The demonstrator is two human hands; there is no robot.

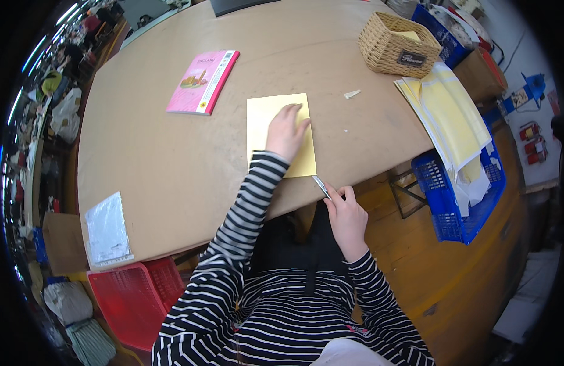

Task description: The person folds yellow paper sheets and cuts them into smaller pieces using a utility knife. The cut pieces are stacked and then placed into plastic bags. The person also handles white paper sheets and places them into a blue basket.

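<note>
A pale yellow sheet or thin stack of paper (257,125) lies on the brown-covered table, upright before me. My left hand (286,133) rests on its right half, fingers apart and thumb reaching toward the right edge. Whether the paper is one layer or several I cannot tell. At the table's front edge, my right hand (347,215) is closed around a slim silver knife (321,185). The knife's tip points up and left, at the paper's lower right corner. Some of its handle is hidden inside my fingers.
A pink book (203,82) lies at the upper left of the table (154,158), and a clear plastic packet (108,229) at the near left. Toward the right stand a wicker basket (379,46), draped yellow sheets (449,116) and a blue crate (443,210). A red chair (126,293) is at the lower left.
</note>
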